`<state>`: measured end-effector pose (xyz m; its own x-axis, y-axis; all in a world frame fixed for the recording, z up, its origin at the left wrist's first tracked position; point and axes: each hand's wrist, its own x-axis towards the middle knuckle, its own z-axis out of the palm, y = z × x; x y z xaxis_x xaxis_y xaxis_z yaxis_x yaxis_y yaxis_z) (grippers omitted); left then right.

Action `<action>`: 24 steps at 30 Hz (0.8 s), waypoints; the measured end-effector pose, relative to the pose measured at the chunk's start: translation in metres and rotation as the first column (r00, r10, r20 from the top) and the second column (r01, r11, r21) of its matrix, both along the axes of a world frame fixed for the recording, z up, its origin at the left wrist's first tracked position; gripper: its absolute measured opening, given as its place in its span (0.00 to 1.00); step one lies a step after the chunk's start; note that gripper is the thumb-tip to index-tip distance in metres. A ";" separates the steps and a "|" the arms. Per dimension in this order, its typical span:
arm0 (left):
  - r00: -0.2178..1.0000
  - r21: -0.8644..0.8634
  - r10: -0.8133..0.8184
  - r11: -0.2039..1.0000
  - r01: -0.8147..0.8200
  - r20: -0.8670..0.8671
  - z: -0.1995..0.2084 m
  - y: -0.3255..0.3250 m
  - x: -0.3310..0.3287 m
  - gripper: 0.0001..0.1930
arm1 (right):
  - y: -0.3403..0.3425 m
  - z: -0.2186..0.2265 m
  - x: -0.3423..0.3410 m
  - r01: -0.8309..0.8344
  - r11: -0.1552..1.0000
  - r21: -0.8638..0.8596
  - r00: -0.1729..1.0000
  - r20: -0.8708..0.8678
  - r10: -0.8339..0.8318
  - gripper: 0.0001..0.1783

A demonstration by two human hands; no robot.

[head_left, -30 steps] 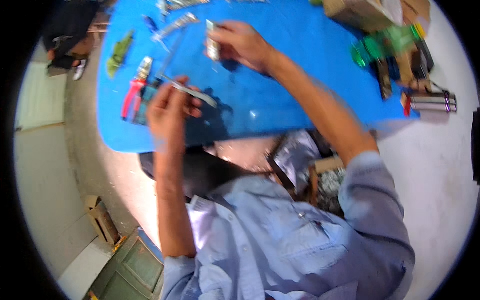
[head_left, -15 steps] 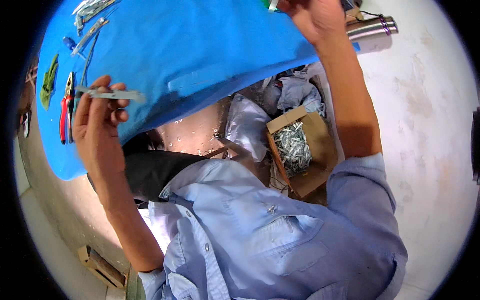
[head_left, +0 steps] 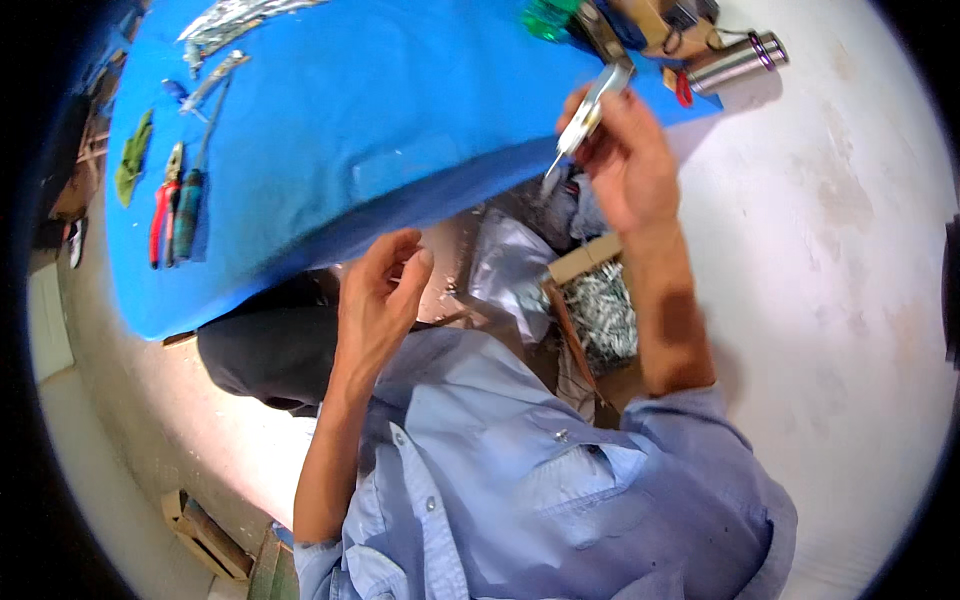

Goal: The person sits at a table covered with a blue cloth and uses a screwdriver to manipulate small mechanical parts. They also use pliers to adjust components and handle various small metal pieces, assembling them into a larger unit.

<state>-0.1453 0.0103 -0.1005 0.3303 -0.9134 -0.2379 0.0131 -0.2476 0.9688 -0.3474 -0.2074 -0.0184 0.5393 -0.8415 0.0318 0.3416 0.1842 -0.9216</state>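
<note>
Blue tbl (head_left: 330, 120); box (head_left: 583, 259) w/ metal bits (head_left: 602, 315); R hand (head_left: 632, 165) grips strip (head_left: 590, 117), L hand (head_left: 380, 290) part-spread.

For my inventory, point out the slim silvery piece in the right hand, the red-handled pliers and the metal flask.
Slim silvery piece (head_left: 583, 121): head view, its pale face.
Red-handled pliers (head_left: 159, 212): head view, the left handle.
Metal flask (head_left: 728, 67): head view, its silvery side.

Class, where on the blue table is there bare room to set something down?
The middle of the blue table, between the screwdriver and the right hand with its metal piece, below the metal strips. Crowded: the left side, around the pliers, and the upper-right corner, around the green bottle.
</note>
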 end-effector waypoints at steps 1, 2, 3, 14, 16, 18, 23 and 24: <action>0.999 0.003 0.051 0.999 -0.051 0.010 0.004 0.007 0.008 0.19 | 0.014 -0.015 0.011 0.005 0.998 0.069 1.000 -0.003 -0.005 0.12; 0.995 0.009 0.102 0.995 -0.102 0.019 0.008 0.015 0.014 0.18 | 0.030 -0.027 0.022 0.008 0.990 0.142 1.000 -0.009 -0.007 0.11; 0.987 0.018 0.156 0.988 -0.156 0.027 0.011 0.024 0.017 0.18 | 0.047 -0.039 0.035 -0.006 0.979 0.205 1.000 -0.011 0.008 0.10; 0.698 -0.296 0.263 0.952 -0.075 0.667 0.022 0.056 0.006 0.21 | 0.142 -0.075 0.088 -0.241 0.868 0.434 0.959 -0.029 0.281 0.13; 0.696 -0.323 0.303 0.940 -0.107 0.652 0.022 0.060 0.010 0.17 | 0.144 -0.075 0.089 -0.269 0.853 0.448 0.945 -0.047 0.323 0.13; 0.679 -0.348 0.345 0.927 -0.138 0.648 0.021 0.066 0.015 0.15 | 0.144 -0.064 0.094 -0.286 0.859 0.425 0.930 -0.091 0.355 0.17; 0.709 -0.310 0.326 0.938 -0.157 0.625 0.028 0.083 0.026 0.14 | 0.139 -0.059 0.097 -0.449 0.863 0.231 0.847 -0.198 0.494 0.17; 0.709 -0.311 0.331 0.936 -0.164 0.623 0.027 0.086 0.028 0.13 | 0.140 -0.058 0.099 -0.471 0.858 0.204 0.833 -0.219 0.509 0.16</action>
